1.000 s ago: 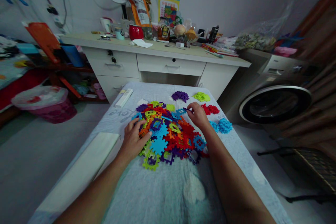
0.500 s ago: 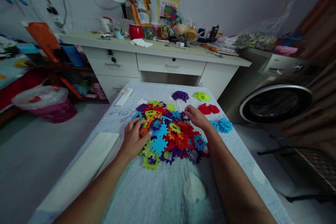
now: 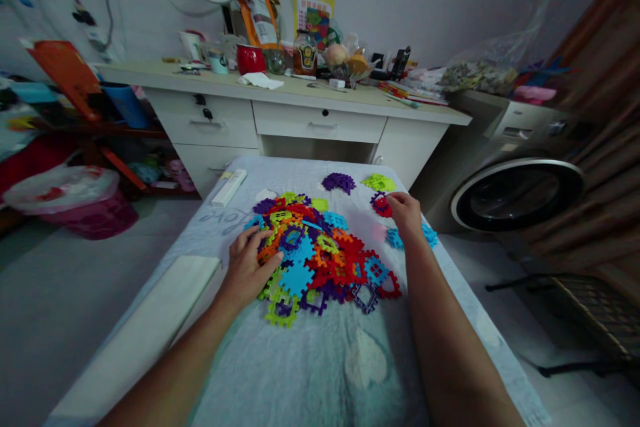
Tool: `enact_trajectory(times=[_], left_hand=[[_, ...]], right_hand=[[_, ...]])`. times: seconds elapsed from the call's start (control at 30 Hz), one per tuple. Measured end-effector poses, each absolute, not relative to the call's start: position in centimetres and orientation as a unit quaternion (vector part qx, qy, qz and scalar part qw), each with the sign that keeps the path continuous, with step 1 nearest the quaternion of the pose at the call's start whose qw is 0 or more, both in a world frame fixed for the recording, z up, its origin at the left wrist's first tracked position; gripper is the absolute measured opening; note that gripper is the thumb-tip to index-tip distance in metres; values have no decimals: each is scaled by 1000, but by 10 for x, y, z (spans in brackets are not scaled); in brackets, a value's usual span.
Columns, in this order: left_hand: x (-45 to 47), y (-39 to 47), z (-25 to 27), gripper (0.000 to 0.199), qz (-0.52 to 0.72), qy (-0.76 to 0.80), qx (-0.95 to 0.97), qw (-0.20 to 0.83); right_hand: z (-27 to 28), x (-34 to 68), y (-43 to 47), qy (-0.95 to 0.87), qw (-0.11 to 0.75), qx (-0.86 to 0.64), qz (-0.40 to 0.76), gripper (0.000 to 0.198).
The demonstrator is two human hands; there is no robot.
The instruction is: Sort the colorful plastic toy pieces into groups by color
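Observation:
A mixed heap of toothed plastic building pieces (image 3: 300, 250) in red, orange, blue, purple and lime lies mid-table. My left hand (image 3: 250, 263) rests at the heap's left edge, fingers spread and touching pieces. At the right, my right hand (image 3: 407, 213) pinches a purple building piece (image 3: 376, 199) over the red pieces (image 3: 384, 207), which show through it and are partly hidden by the fingers. Around it lie small sorted piles: purple pieces (image 3: 339, 182), lime pieces (image 3: 379, 182) and blue pieces (image 3: 429, 235), the last partly behind my wrist.
A pale cloth covers the table (image 3: 310, 367). A white box (image 3: 229, 187) sits at its far left, and a long white panel (image 3: 145, 327) lies along the left edge. Beyond stands a cluttered white desk (image 3: 320, 121); a washing machine (image 3: 515, 193) is at the right.
My right hand has moved from the heap rightward to the red pile, with a purple building piece in its fingers. My left hand stays on the heap's left side. The view has shifted slightly.

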State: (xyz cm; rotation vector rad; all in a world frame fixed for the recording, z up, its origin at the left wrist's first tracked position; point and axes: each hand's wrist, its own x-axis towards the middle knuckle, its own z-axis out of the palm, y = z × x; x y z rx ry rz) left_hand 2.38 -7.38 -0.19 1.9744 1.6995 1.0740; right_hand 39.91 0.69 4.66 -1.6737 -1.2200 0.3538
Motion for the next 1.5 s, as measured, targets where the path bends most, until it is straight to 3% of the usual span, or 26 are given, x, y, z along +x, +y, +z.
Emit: enact_trajectory(times=[0.13, 0.37, 0.53, 0.67, 0.93, 1.1, 1.3, 1.5], left_hand=[[24, -74, -3, 42, 378, 593, 694, 156], [24, -74, -2, 42, 374, 597, 692, 159], [24, -74, -1, 41, 376, 596, 690, 163], [24, -75, 0, 41, 379, 597, 688, 164], [24, -75, -1, 42, 380, 598, 684, 172], [23, -74, -2, 41, 382, 596, 687, 164], [24, -74, -1, 41, 382, 592, 691, 161], [23, -74, -1, 43, 372, 595, 694, 161]], right_hand=[[38, 424, 6, -411, 523, -732, 146, 30], [29, 417, 11, -331, 565, -720, 231, 11], [27, 412, 13, -317, 546, -743, 224, 29], [27, 417, 14, -332, 505, -779, 167, 38], [40, 415, 8, -485, 333, -809, -3, 29], [32, 410, 8, -547, 227, -806, -4, 41], [29, 407, 9, -536, 194, -822, 0, 37], [42, 397, 15, -552, 225, -802, -34, 36]])
